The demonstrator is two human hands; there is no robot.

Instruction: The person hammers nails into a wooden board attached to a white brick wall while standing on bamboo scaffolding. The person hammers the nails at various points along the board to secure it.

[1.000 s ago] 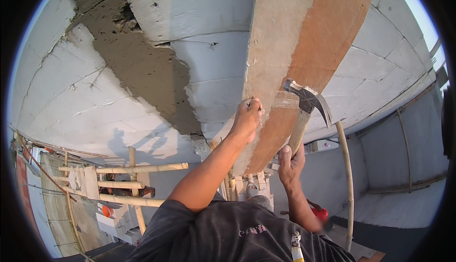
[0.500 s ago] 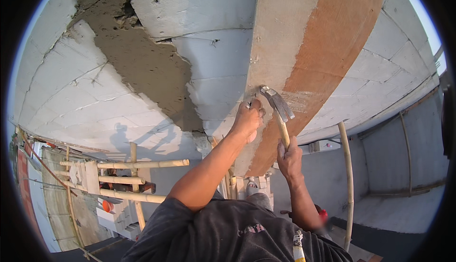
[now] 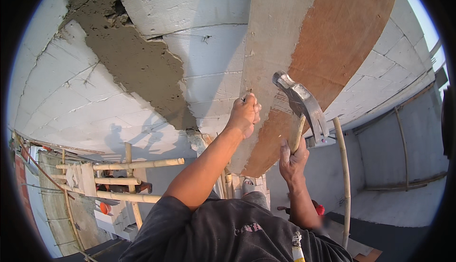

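My right hand [image 3: 293, 160] is closed around the wooden handle of a claw hammer [image 3: 304, 99], its steel head raised off the board. Up and to the left of it, my left hand [image 3: 244, 114] pinches a small nail [image 3: 250, 90] against the left part of a long plywood board [image 3: 342, 29]. Only the nail's tip end shows past my fingers. The board lies against a light grey block wall [image 3: 209, 53]; its left strip is smeared with grey cement and its right side is bare reddish brown.
A rough mortar band [image 3: 135, 67] runs down the wall on the left. Bamboo poles [image 3: 137, 163] form scaffolding at lower left, and one bamboo pole [image 3: 343, 186] stands upright right of my arm. My sandalled foot [image 3: 248, 186] shows below, near pale planks. An orange round object [image 3: 104, 208] lies lower left.
The hammer has swung back away from the board, rightward and nearer to me. My left hand keeps its pinch near the same spot, and the view has shifted slightly.
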